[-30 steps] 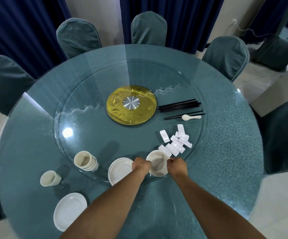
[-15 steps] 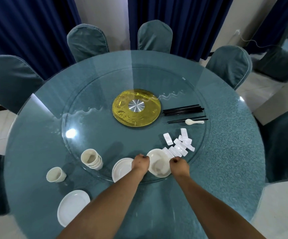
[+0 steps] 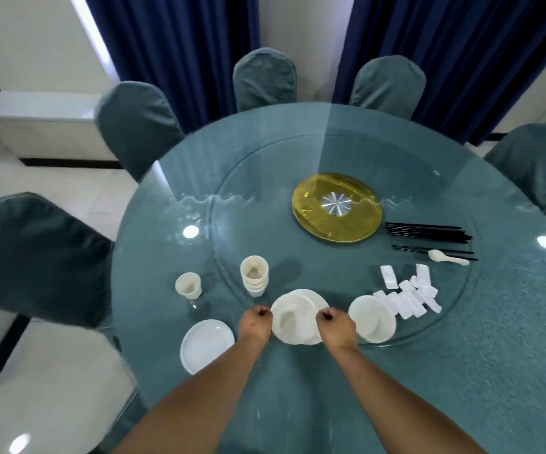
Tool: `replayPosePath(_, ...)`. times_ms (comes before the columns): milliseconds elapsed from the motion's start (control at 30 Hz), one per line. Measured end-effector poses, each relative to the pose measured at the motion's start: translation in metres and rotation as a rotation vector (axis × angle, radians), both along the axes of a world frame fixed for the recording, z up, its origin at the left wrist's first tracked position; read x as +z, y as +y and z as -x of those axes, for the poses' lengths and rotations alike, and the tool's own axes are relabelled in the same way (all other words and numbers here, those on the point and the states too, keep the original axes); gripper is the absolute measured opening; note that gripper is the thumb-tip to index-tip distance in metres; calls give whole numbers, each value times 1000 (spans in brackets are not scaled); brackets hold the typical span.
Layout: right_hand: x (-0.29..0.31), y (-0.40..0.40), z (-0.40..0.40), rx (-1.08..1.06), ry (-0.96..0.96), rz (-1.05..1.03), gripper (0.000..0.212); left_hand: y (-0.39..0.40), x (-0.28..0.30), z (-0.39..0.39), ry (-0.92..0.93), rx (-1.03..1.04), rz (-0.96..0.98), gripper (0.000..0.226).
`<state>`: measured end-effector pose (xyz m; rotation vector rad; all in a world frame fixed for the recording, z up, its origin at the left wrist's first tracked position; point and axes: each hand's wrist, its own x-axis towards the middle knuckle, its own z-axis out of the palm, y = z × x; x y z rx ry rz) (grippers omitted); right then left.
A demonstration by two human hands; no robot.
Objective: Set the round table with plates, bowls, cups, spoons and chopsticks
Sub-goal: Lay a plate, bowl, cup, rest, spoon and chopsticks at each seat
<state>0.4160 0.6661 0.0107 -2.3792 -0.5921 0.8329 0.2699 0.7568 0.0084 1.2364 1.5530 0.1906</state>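
Blue curtains behind the table (image 3: 461, 371), we pinch a bowl (image 3: 294, 319) by opposite rims, left hand (image 3: 255, 322) and right hand (image 3: 332, 324), above stacked plates (image 3: 319, 298); we should keep it level toward the lone plate (image 3: 206, 344).

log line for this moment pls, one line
phase: carrying bowl | left hand and right hand: grip opposite rims of bowl | bowl: over plate stack | set so far: plate, cup
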Motion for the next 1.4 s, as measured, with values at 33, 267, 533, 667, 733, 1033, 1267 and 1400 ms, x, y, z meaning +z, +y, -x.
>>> replayPosePath(33,-5,9,18,19,16,-7,20,5,-4,21,8,26,3,21)
replayPosePath(267,-32,40,105,154,179,-5,18,13,-36,125,49,163,12,19)
replayPosePath(533,-64,69,162,149,311,83,24,29,-63,184,42,273,51,20)
replayPosePath(667,-76,80,168,133,333,112,23,42,-73,191,40,280,54,25)
replayPosePath(733,-80,83,168,128,326,128,22,46,-76,191,48,256,63,27)
replayPosePath(1033,-86,79,169,118,386,179,20,46,-75,189,175,206,21,28)
replayPosePath(1267,-82,80,163,135,458,166,21,48,-72,190,206,162,10,30)
replayPosePath(1400,-74,79,153,149,457,143,19,46,-67,186,239,137,-30,29)
